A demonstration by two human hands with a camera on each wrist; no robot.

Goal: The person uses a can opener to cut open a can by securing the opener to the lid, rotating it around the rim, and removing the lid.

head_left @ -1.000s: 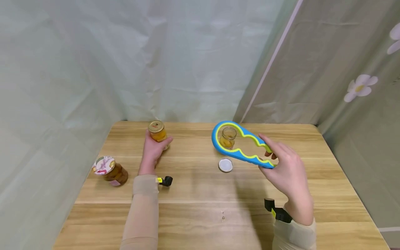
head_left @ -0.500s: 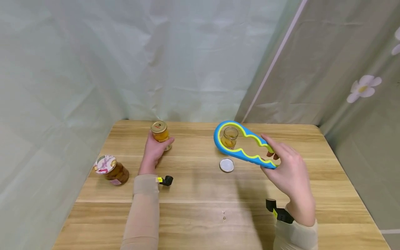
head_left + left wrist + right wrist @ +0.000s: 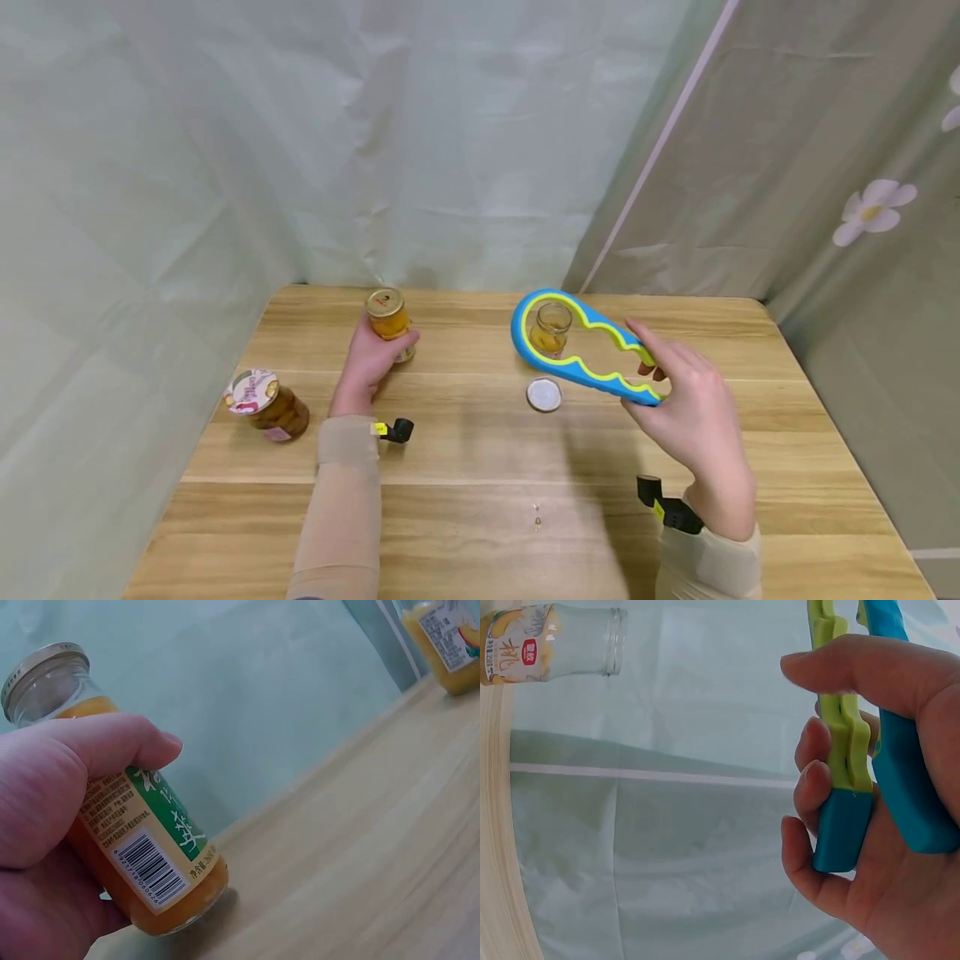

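Note:
My left hand [image 3: 369, 358] grips a glass jar [image 3: 392, 323] of orange fruit with a gold lid, near the table's back edge. In the left wrist view the thumb lies across the jar's label [image 3: 154, 870], and its base is close over the wood. My right hand [image 3: 693, 408] holds a blue and lime-green jar opener [image 3: 585, 379] by its two handles, the fingers curled around them in the right wrist view. Through the opener's loop shows a lidless glass jar [image 3: 551, 337] with yellow fruit in it. A loose lid [image 3: 543, 395] lies white side up before that jar.
A jar of brown contents [image 3: 281, 417] with a patterned lid stands at the table's left side. Small drops [image 3: 537, 523] lie on the wooden table [image 3: 465, 533] near the front. Pale curtains [image 3: 480, 150] hang behind the back edge.
The gold-lidded jar has shifted slightly right in my left hand, and the mark on its lid has turned a little. My right hand and the opener have stayed nearly still.

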